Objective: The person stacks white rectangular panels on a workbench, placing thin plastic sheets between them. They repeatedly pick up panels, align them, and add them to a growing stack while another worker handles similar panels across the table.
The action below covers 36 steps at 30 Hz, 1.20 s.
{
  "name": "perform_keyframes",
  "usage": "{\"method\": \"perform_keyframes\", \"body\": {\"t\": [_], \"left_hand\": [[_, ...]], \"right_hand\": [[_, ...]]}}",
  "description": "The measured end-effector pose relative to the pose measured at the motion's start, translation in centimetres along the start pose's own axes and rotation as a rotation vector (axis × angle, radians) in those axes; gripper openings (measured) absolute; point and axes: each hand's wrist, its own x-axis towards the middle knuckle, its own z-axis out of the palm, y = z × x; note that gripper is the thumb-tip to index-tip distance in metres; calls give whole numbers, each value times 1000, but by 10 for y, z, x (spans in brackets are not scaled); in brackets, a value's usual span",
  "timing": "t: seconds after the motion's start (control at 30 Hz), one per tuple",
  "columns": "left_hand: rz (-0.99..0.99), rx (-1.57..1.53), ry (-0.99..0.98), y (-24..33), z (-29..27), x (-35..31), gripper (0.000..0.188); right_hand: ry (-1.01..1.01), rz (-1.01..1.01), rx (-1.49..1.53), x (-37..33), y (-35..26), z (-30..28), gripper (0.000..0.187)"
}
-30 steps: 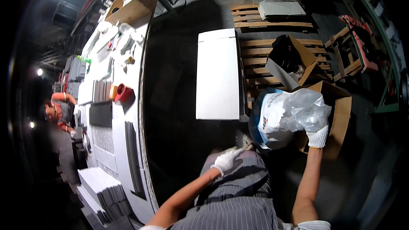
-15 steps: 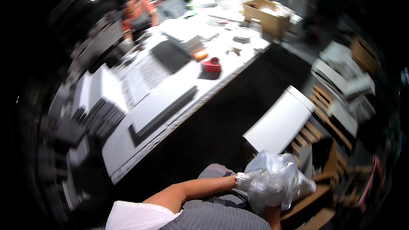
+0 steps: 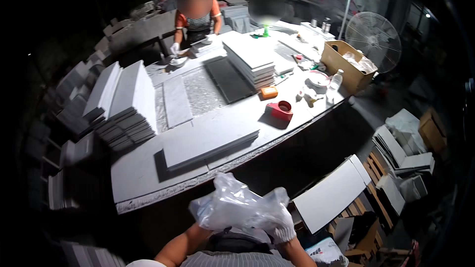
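Note:
A crumpled clear plastic bag (image 3: 237,207) is bunched between my two hands, low in front of my body and just short of the table edge. My right hand (image 3: 282,225), in a white knitted glove, grips the bag's right side. My left hand (image 3: 202,220) is at the left end of the bag, its fingers mostly hidden by the plastic. Beyond the bag, a short stack of long white slabs (image 3: 213,138) lies near the table's front edge. A red tape dispenser (image 3: 280,111) sits farther right, by an orange box (image 3: 268,92).
The rough-edged work table (image 3: 133,178) spans the space ahead. Slab stacks (image 3: 131,94) stand at its left. A co-worker (image 3: 198,17) in orange works across it. A cardboard box (image 3: 346,64) and a fan (image 3: 373,39) are far right. White boards (image 3: 331,193) rest over a pallet (image 3: 376,168).
My view has swung left toward the table. My hands and the plastic bag have come from the right, near the pallet, to the middle in front of my body.

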Motion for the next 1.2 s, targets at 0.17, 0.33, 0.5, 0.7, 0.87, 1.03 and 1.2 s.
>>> {"method": "perform_keyframes", "body": {"t": [0.17, 0.33, 0.5, 0.7, 0.87, 1.03, 1.2], "left_hand": [[300, 214, 83, 76, -45, 18, 47], [484, 354, 195, 149, -99, 32, 47], [499, 359, 407, 189, -150, 41, 56], [512, 463, 598, 221, -172, 80, 67], [341, 952, 893, 259, -208, 125, 76], [-306, 1448, 1057, 291, -191, 184, 88], [327, 1337, 1270, 234, -168, 224, 62]], "right_hand": [[245, 1034, 1869, 109, -3, 45, 39], [391, 940, 1877, 201, -34, 74, 40], [269, 815, 1759, 241, -23, 95, 40], [277, 945, 1766, 281, 37, 110, 22], [-125, 807, 1483, 331, 71, 129, 15], [-113, 1403, 1532, 370, 116, 126, 16], [-221, 1279, 1385, 366, 185, 118, 23]]}}
